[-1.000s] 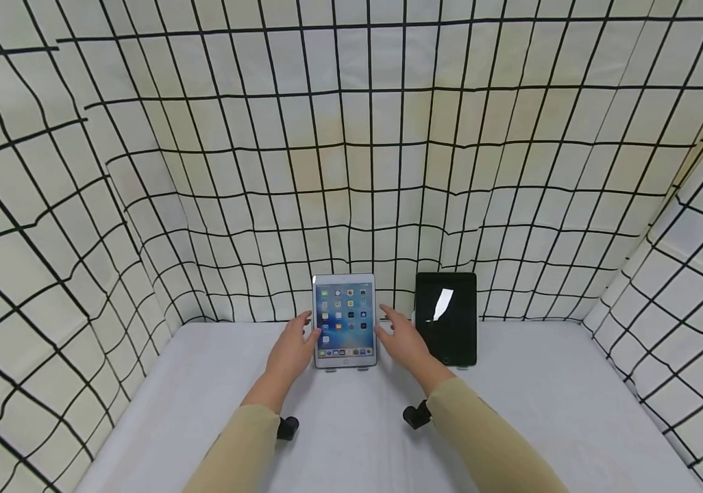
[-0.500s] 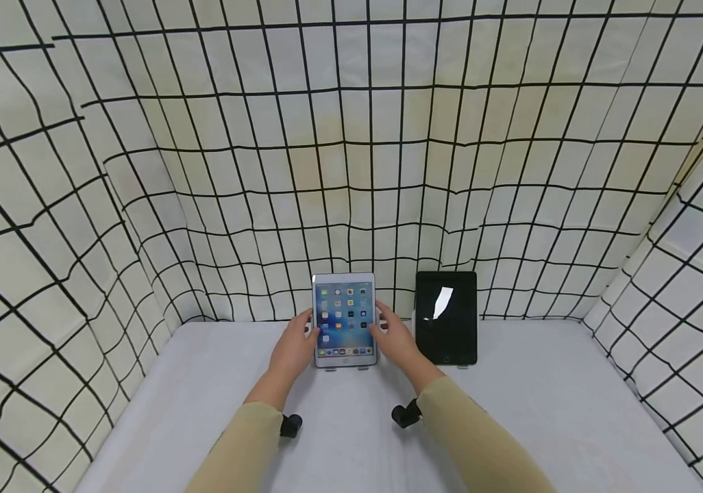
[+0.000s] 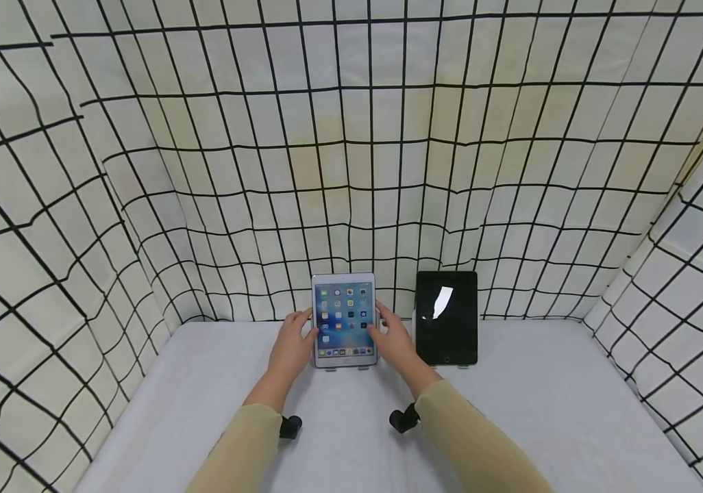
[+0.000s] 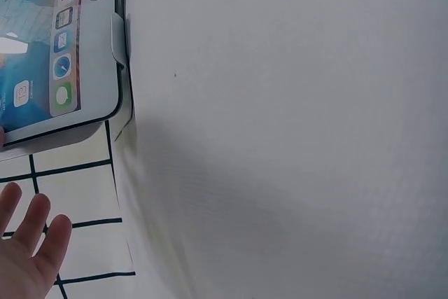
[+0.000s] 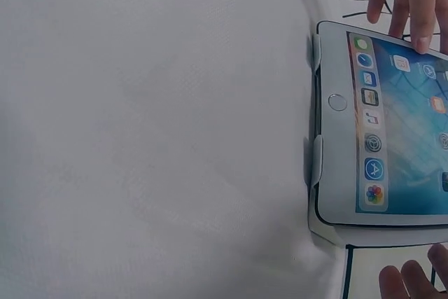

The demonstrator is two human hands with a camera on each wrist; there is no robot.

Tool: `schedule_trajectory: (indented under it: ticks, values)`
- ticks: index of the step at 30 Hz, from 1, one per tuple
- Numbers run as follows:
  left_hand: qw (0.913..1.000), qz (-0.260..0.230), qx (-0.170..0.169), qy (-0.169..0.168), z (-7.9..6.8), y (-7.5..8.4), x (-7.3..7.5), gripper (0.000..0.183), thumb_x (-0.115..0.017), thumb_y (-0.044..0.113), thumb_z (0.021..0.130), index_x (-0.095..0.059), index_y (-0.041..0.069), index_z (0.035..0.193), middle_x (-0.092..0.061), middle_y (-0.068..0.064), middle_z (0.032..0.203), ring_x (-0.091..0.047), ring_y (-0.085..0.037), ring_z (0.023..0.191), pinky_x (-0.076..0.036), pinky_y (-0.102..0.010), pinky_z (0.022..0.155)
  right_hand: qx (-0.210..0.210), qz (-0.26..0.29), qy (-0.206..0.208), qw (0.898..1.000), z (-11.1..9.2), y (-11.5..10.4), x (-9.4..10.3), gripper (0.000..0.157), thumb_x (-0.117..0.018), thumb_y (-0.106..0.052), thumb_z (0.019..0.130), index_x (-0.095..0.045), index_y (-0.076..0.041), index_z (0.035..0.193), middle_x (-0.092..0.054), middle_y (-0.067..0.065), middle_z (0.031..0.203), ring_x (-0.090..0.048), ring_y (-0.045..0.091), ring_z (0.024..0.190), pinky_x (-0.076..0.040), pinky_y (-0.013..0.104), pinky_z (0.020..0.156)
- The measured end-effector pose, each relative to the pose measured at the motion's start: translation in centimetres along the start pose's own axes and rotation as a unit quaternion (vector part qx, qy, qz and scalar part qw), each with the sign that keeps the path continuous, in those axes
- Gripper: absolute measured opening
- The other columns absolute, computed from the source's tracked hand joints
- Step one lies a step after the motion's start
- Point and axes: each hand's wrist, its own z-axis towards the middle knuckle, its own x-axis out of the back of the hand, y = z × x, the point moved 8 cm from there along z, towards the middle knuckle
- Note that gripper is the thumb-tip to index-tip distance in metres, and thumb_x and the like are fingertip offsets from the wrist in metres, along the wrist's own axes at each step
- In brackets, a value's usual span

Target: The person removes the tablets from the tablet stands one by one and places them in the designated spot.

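A white tablet (image 3: 344,320) leans upright on a stand at the back of the table, its screen lit with app icons. My left hand (image 3: 290,347) holds its left edge, the thumb on the front rim; in the right wrist view the left hand's other fingers (image 5: 399,15) reach down past that edge. On the right edge my right hand (image 3: 397,342) has its thumb over the front of the screen, while its index finger goes behind. Outer fingers of both hands stay spread, apart from the tablet. The fingertips behind the tablet are hidden.
A black tablet (image 3: 447,318) with a dark screen stands just right of my right hand. White cloth covers the table (image 3: 351,431). Behind and at both sides rise white walls (image 3: 388,205) with a black grid. Small stand lips (image 5: 317,159) hold the white tablet's lower edge.
My right hand has moved left from beside the white tablet onto its right edge, the thumb now over the front. The left hand has shifted only slightly. Both tablets stay in place.
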Motion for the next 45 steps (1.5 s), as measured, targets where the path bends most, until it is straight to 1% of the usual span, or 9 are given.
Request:
schedule_trajectory:
  ticks: [3,6,11,15,20,25,32,38,45]
  values:
    - [0.9999,0.0,-0.005,0.012,-0.2,0.1,0.3,0.051,-0.058,0.025,0.101,-0.045,0.014,0.149,-0.036,-0.015,0.151,-0.036,-0.038,0.14,-0.036,-0.054,0.11,0.015,-0.005,0.01,1.0,-0.3,-0.3,0.2,0.062,-0.062,-0.026,0.098,-0.036,-0.026,0.155,-0.04,0.011,0.152,-0.041,0.033,0.138,-0.037,0.055,0.109]
    - [0.9997,-0.002,-0.006,0.026,-0.4,0.2,0.5,0.05,-0.06,0.023,0.1,-0.047,0.015,0.148,-0.036,-0.013,0.15,-0.035,-0.037,0.139,-0.039,-0.053,0.107,0.027,-0.014,0.022,0.999,-0.6,-0.4,0.4,0.061,-0.063,-0.026,0.097,-0.039,-0.026,0.153,-0.042,0.011,0.149,-0.044,0.032,0.134,-0.039,0.053,0.108]
    - [0.9991,-0.004,-0.006,0.041,-0.9,0.3,0.9,0.048,-0.062,0.022,0.099,-0.051,0.015,0.145,-0.037,-0.015,0.146,-0.037,-0.036,0.135,-0.042,-0.051,0.104,0.048,-0.022,0.045,0.998,-1.1,-0.5,0.7,0.057,-0.063,-0.022,0.097,-0.044,-0.025,0.151,-0.052,0.008,0.126,-0.052,0.024,0.109,-0.051,0.04,0.088]
    - [0.999,-0.007,-0.01,0.043,-1.2,0.4,0.9,0.047,-0.062,0.022,0.099,-0.052,0.013,0.144,-0.044,-0.014,0.141,-0.044,-0.033,0.131,-0.044,-0.05,0.103,0.067,-0.017,0.059,0.996,-1.4,-0.4,0.9,0.052,-0.06,-0.018,0.099,-0.047,-0.023,0.149,-0.054,0.004,0.115,-0.053,0.018,0.097,-0.049,0.033,0.077]
    - [0.9991,-0.022,-0.013,0.034,-1.5,0.5,0.9,0.046,-0.06,0.02,0.1,-0.051,0.013,0.145,-0.058,-0.008,0.133,-0.056,-0.026,0.117,-0.048,-0.047,0.096,0.08,0.0,0.063,0.995,-1.6,-0.3,0.9,0.052,-0.059,-0.013,0.099,-0.047,-0.023,0.148,-0.06,0.002,0.113,-0.056,0.018,0.097,-0.051,0.034,0.082]
    - [0.9986,-0.04,-0.001,0.035,-1.7,0.4,0.8,0.049,-0.059,0.021,0.101,-0.048,0.018,0.148,-0.068,-0.006,0.121,-0.063,-0.025,0.111,-0.05,-0.045,0.091,0.076,0.017,0.06,0.995,-1.5,0.0,0.7,0.055,-0.057,-0.01,0.099,-0.044,-0.027,0.15,-0.063,0.002,0.11,-0.059,0.018,0.097,-0.052,0.035,0.081]
    - [0.9976,-0.057,-0.004,0.038,-1.6,0.1,0.7,0.06,-0.06,0.019,0.1,-0.036,0.033,0.154,-0.068,-0.004,0.12,-0.065,-0.022,0.108,-0.054,-0.043,0.086,0.063,0.033,0.05,0.996,-1.2,0.4,0.5,0.062,-0.056,-0.008,0.101,-0.037,-0.036,0.153,-0.062,0.004,0.114,-0.059,0.021,0.102,-0.054,0.038,0.085]
    - [0.9972,-0.062,-0.01,0.04,-1.5,0.2,0.8,0.066,-0.06,0.016,0.1,-0.031,0.035,0.156,-0.068,-0.004,0.119,-0.065,-0.022,0.106,-0.053,-0.043,0.086,0.071,0.042,0.049,0.995,-1.1,0.4,0.4,0.065,-0.056,-0.007,0.1,-0.035,-0.038,0.154,-0.062,0.005,0.113,-0.06,0.022,0.101,-0.053,0.039,0.087]
    - [0.9968,-0.07,0.002,0.039,-1.6,0.1,0.7,0.068,-0.059,0.016,0.101,-0.027,0.038,0.156,-0.066,-0.004,0.12,-0.063,-0.021,0.107,-0.053,-0.041,0.085,0.076,0.036,0.046,0.995,-1.1,0.3,0.3,0.068,-0.057,-0.007,0.1,-0.032,-0.04,0.154,-0.062,0.004,0.113,-0.061,0.022,0.104,-0.054,0.039,0.089]
